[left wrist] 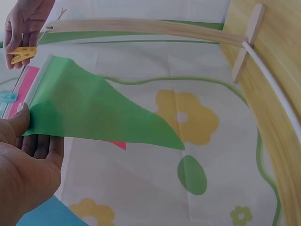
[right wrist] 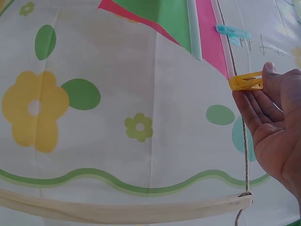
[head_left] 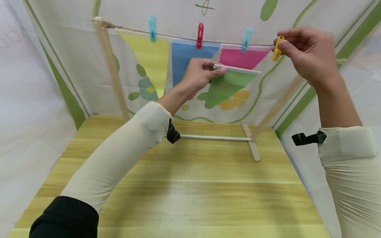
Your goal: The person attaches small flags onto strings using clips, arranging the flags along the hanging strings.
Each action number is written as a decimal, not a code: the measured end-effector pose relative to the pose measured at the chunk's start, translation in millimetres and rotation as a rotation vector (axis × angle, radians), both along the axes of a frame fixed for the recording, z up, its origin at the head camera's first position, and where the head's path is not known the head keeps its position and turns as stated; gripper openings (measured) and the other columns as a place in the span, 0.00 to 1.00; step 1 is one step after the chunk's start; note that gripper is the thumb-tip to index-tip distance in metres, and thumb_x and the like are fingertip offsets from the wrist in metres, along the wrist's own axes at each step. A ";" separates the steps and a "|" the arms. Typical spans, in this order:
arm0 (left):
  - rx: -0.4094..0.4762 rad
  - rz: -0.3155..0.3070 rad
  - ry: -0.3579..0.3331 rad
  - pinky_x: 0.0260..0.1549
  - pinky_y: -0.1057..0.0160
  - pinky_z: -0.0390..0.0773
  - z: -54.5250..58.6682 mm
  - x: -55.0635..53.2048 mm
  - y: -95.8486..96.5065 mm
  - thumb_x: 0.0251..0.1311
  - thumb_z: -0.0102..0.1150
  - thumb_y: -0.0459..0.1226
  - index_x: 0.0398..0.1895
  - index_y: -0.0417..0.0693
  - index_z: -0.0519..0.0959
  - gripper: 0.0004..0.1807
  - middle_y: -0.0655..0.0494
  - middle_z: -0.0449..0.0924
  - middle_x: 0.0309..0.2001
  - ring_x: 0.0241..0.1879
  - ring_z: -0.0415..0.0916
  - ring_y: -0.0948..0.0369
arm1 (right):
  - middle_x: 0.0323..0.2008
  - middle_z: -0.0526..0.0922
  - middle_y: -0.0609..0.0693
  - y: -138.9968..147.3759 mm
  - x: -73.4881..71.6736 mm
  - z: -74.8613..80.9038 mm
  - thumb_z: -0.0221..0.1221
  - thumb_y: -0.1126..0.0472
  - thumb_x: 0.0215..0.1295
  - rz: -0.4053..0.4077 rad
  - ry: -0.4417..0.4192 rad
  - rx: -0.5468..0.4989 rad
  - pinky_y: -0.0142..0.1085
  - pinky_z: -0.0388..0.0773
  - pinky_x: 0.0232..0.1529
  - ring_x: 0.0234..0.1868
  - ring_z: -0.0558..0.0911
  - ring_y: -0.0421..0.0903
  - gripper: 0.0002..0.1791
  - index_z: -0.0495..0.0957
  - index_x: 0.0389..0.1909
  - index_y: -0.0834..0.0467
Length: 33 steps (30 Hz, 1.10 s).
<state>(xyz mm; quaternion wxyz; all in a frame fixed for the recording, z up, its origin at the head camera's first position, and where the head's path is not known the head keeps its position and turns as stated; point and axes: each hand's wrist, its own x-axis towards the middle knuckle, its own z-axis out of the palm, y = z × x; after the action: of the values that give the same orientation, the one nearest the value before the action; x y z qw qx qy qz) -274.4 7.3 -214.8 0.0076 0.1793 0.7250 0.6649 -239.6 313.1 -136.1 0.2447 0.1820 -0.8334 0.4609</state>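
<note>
My left hand (head_left: 202, 74) pinches a green pennant (head_left: 227, 86) by its white-edged top, thumb in front and fingers behind. The pennant hangs point down, overlapping the pink pennant (head_left: 241, 57) in the head view. Up at the right, my right hand (head_left: 309, 54) holds a yellow clothespin (head_left: 278, 49) between thumb and fingers. In the right wrist view the clothespin's front end lies right at the twine (right wrist: 245, 150), by the corner of the pink pennant (right wrist: 210, 35). A light-blue clothespin (head_left: 246, 39) clips the pink pennant to the twine.
Yellow (head_left: 148, 54) and blue (head_left: 184, 56) pennants hang farther left, under a blue clothespin (head_left: 152, 28) and a red one (head_left: 200, 35). Wooden posts (head_left: 111, 69) hold the twine on a wood-grain table (head_left: 184, 185). A white rod (head_left: 214, 137) runs low between them; patterned fabric hangs behind.
</note>
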 end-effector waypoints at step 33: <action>0.059 0.055 -0.124 0.44 0.71 0.87 14.6 5.9 54.8 0.76 0.74 0.42 0.59 0.45 0.92 0.16 0.55 0.93 0.51 0.43 0.84 0.64 | 0.45 0.93 0.41 -9.1 -16.5 25.2 0.65 0.67 0.81 0.060 0.026 -0.083 0.17 0.85 0.54 0.47 0.90 0.36 0.14 0.89 0.61 0.64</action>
<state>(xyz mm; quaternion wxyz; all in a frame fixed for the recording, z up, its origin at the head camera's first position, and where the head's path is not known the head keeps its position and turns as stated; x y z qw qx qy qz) -268.5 62.1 -200.2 0.0289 0.1182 0.7077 0.6959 -256.0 304.0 -110.9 0.2491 0.2024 -0.8044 0.4999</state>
